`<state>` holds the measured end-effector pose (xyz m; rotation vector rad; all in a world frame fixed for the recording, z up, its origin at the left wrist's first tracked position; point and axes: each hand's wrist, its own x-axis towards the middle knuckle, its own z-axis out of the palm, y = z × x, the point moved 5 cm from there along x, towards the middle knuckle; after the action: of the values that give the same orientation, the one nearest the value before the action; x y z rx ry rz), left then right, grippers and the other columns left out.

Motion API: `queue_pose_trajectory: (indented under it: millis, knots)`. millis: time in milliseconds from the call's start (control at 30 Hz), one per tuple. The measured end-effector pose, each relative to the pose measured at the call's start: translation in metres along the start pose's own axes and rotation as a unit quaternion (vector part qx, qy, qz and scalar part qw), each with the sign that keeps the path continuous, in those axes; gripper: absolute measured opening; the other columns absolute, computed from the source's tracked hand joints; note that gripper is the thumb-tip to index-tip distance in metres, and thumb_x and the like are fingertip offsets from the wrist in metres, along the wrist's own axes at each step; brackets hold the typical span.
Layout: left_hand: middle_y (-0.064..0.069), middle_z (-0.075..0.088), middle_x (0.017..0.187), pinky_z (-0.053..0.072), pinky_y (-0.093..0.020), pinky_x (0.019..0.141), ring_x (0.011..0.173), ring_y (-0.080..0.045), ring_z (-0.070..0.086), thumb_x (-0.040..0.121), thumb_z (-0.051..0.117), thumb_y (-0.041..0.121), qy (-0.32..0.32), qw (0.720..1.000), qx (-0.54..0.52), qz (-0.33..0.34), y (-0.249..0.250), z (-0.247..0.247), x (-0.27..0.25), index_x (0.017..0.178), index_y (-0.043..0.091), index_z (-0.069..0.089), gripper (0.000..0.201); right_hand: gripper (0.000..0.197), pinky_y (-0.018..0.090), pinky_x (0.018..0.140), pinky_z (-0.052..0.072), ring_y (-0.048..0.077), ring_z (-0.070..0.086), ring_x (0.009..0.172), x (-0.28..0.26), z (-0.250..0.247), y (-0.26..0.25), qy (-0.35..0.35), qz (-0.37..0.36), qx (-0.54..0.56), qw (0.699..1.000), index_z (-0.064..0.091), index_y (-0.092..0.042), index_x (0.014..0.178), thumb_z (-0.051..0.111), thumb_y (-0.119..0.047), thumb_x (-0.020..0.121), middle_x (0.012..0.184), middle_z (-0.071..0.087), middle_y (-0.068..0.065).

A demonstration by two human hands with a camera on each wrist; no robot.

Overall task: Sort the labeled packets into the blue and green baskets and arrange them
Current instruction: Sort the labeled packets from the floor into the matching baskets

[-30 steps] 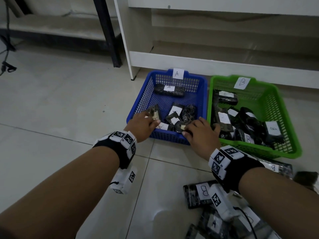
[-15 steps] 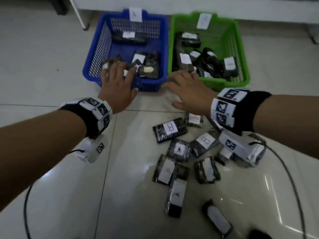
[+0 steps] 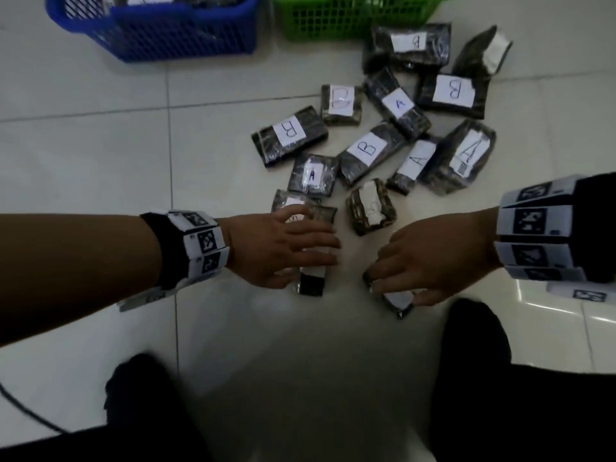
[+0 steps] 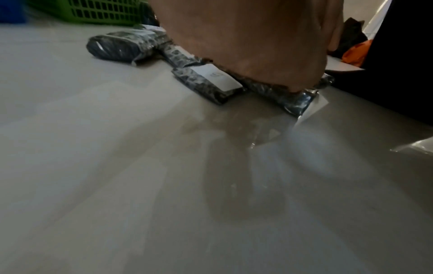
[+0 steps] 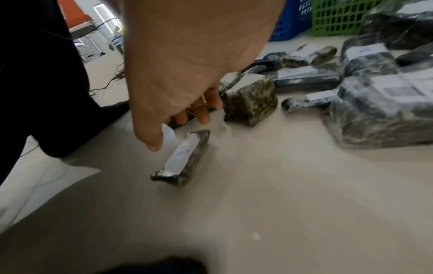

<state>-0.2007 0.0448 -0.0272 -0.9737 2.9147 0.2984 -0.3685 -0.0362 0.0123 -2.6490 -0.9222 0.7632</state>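
Two loose packets on the floor are the nearest targets: left packet (image 3: 311,281) sits directly under the left hand (image 3: 283,250), long axis running toward/away from the person, near end poking out past the fingers. Right packet (image 3: 398,300) lies under the right hand's (image 3: 430,265) fingertips, skewed a bit, its white label up and unreadable. Each hand is nearer its own packet, no crossing needed. Left grip: fingers extended flat over the packet, contact likely but I can't tell for sure. Right grip: fingers spread and reaching down, thumb beside the packet's edge, not closed on it yet per the right wrist view (image 5: 185,159). The rest of the pile (image 3: 383,128) lies beyond the hands, mixed A and B labels, some overlapping. Blue basket (image 3: 160,38) is far left, green basket (image 3: 350,21) is beside it on the right, and both are past the pile; contents mostly cropped out, can't read them.
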Motion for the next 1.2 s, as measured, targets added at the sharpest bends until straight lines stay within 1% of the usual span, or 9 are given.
queue_pose_trajectory:
  millis: [133, 333, 433, 533, 733, 833, 1000, 1100, 1200]
  knots:
    - [-0.004, 0.037, 0.150, 0.020, -0.043, 0.109, 0.138, -0.023, 0.032, 0.077, 0.043, 0.026, -0.041, 0.999, 0.024, 0.005, -0.005, 0.000, 0.006, 0.145, 0.017, 0.031, 0.070, 0.059, 0.030, 0.063, 0.034, 0.023, 0.058, 0.100, 0.003, 0.023, -0.003, -0.095, -0.004, -0.045, 0.994, 0.025, -0.024, 0.146, 0.048, -0.019, 0.092, 0.152, 0.027, -0.001]
    - [-0.006, 0.039, 0.148, 0.020, -0.041, 0.108, 0.135, -0.026, 0.038, 0.079, 0.043, 0.032, -0.046, 0.997, 0.045, -0.032, -0.029, -0.019, 0.015, 0.143, 0.021, 0.039, 0.065, 0.033, 0.031, 0.052, 0.033, 0.026, 0.059, 0.070, 0.016, 0.021, 0.013, -0.107, 0.062, -0.109, 0.986, 0.049, -0.014, 0.120, 0.050, -0.005, 0.088, 0.120, 0.048, 0.005]
    - [-0.006, 0.052, 0.136, 0.032, -0.042, 0.101, 0.127, -0.025, 0.044, 0.077, 0.054, 0.032, -0.041, 0.998, 0.055, -0.016, -0.033, -0.021, 0.018, 0.136, 0.019, 0.048, 0.061, 0.015, 0.033, 0.051, 0.037, 0.026, 0.056, 0.064, 0.022, 0.012, 0.017, -0.114, 0.077, -0.098, 0.986, 0.051, -0.011, 0.105, 0.052, -0.015, 0.090, 0.111, 0.047, 0.008]
    - [-0.008, 0.057, 0.120, 0.031, -0.042, 0.096, 0.118, -0.025, 0.046, 0.077, 0.062, 0.036, -0.032, 0.997, 0.062, -0.021, -0.035, -0.021, 0.020, 0.131, 0.017, 0.052, 0.058, 0.027, 0.035, 0.056, 0.040, 0.027, 0.056, 0.072, 0.021, 0.009, 0.022, -0.132, 0.099, -0.057, 0.985, 0.047, -0.013, 0.111, 0.047, -0.031, 0.091, 0.113, 0.044, 0.007]
    - [-0.006, 0.055, 0.112, 0.030, -0.040, 0.098, 0.107, -0.027, 0.050, 0.081, 0.054, 0.039, -0.008, 0.997, 0.074, -0.002, -0.030, -0.023, 0.019, 0.109, 0.015, 0.057, 0.037, 0.043, 0.030, 0.051, 0.042, 0.019, 0.052, 0.069, 0.018, -0.021, 0.014, 0.044, 0.028, -0.035, 0.998, 0.047, -0.020, 0.093, 0.069, -0.036, 0.060, 0.081, 0.055, -0.001]
    - [-0.008, 0.057, 0.111, 0.032, -0.041, 0.097, 0.107, -0.028, 0.050, 0.080, 0.050, 0.043, 0.003, 0.998, 0.057, -0.014, -0.032, -0.032, 0.014, 0.109, 0.011, 0.055, 0.044, 0.041, 0.030, 0.065, 0.043, 0.018, 0.048, 0.075, 0.015, -0.043, 0.016, 0.111, 0.021, -0.041, 0.993, 0.044, -0.019, 0.095, 0.065, -0.034, 0.064, 0.086, 0.053, 0.000]
    - [-0.010, 0.059, 0.100, 0.034, -0.041, 0.093, 0.095, -0.029, 0.051, 0.077, 0.055, 0.041, 0.055, 0.990, 0.086, -0.096, -0.062, -0.061, -0.002, 0.104, 0.008, 0.056, 0.043, 0.032, 0.023, 0.068, 0.037, 0.015, 0.041, 0.076, 0.006, -0.080, 0.056, 0.191, 0.102, -0.039, 0.976, 0.047, -0.015, 0.096, 0.061, -0.028, 0.071, 0.089, 0.052, 0.004]
    - [-0.012, 0.059, 0.099, 0.036, -0.043, 0.089, 0.090, -0.029, 0.052, 0.080, 0.052, 0.045, 0.087, 0.975, 0.116, -0.171, -0.091, -0.083, -0.020, 0.108, 0.007, 0.050, 0.047, 0.026, 0.014, 0.067, 0.024, 0.003, 0.027, 0.073, 0.000, -0.110, 0.094, 0.280, 0.199, 0.026, 0.939, 0.045, -0.018, 0.092, 0.064, -0.024, 0.074, 0.088, 0.044, -0.002]
    - [-0.012, 0.057, 0.097, 0.036, -0.043, 0.086, 0.088, -0.029, 0.051, 0.081, 0.048, 0.047, 0.106, 0.949, 0.151, -0.256, -0.127, -0.110, -0.045, 0.107, 0.008, 0.046, 0.047, 0.031, 0.019, 0.068, 0.030, 0.005, 0.033, 0.075, -0.014, -0.136, 0.134, 0.400, 0.288, 0.052, 0.869, 0.044, -0.013, 0.100, 0.067, -0.019, 0.079, 0.101, 0.047, 0.009]
